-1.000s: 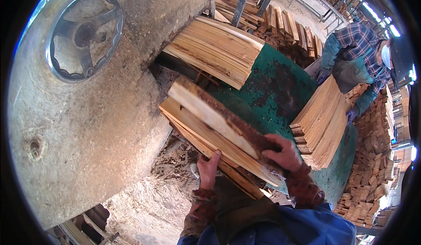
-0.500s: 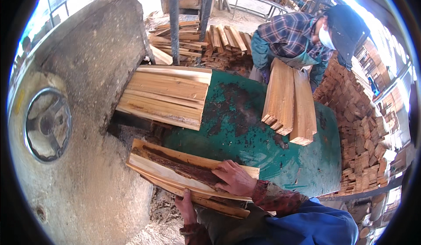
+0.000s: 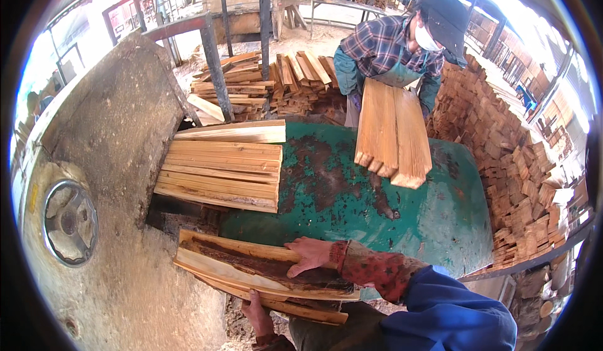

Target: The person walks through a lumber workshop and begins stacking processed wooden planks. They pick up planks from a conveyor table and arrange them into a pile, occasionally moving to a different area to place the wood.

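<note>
The left hand (image 3: 257,315) is clasping the near edge of the boards (image 3: 232,274), thumb on top, fingers hidden; the right hand (image 3: 310,254) is resting half-spread upon them. The boards are extending along a green table's near side (image 3: 402,225); opposite, a co-worker (image 3: 377,50) is holding planks (image 3: 392,125).

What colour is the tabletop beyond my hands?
The tabletop is green with dark worn patches, seen best in the head view.

The green desk (image 3: 440,206) is blotched with dark patches (image 3: 323,178); its far left part is covered by a row of pale planks (image 3: 220,172) laid side by side.
</note>
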{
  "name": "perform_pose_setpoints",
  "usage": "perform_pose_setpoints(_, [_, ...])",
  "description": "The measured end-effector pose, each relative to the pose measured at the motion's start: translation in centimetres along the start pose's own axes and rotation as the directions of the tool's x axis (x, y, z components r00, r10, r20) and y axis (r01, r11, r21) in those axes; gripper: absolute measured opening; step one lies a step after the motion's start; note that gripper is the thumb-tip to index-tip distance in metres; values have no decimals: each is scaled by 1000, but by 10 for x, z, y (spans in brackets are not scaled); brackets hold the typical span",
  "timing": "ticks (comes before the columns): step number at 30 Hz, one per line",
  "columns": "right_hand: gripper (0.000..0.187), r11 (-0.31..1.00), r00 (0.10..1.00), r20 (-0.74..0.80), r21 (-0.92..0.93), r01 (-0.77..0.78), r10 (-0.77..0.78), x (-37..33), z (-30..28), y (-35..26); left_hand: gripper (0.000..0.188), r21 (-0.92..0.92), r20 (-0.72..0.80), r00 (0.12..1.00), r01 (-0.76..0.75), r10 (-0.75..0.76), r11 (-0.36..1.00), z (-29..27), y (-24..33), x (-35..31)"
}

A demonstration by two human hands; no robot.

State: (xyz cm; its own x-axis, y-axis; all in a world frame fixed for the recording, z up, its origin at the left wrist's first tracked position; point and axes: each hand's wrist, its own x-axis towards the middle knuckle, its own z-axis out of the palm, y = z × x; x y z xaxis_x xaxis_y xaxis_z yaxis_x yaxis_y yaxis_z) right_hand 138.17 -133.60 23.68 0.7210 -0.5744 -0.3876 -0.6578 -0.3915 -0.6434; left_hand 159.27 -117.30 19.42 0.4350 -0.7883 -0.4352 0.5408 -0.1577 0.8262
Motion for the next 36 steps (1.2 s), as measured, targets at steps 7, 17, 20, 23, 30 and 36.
perform_pose_setpoints(7, [100,999,999,-25,37,-22,23,-4,0,-6,56,-15,-15,997,77,-77,997,7,11,-6])
perform_pose_setpoints(17, [98,972,950,-211,98,-213,230,-35,53,-36,40,-48,208,968,155,-142,987,-50,-4,9])
perform_pose_setpoints(20, [102,945,929,-191,138,-295,318,-50,69,-61,52,-22,288,919,288,-269,957,-63,-6,7])
perform_pose_setpoints(23, [100,922,889,-290,265,-283,356,-62,97,-76,56,-28,230,905,373,-357,927,-95,-35,21])
perform_pose_setpoints(30, [97,913,854,-371,322,-251,366,-66,123,-105,66,-4,385,793,513,-473,858,-103,-6,27])
perform_pose_setpoints(36, [102,898,808,-433,366,-246,398,-70,156,-98,66,-8,478,748,527,-460,850,-89,21,6])
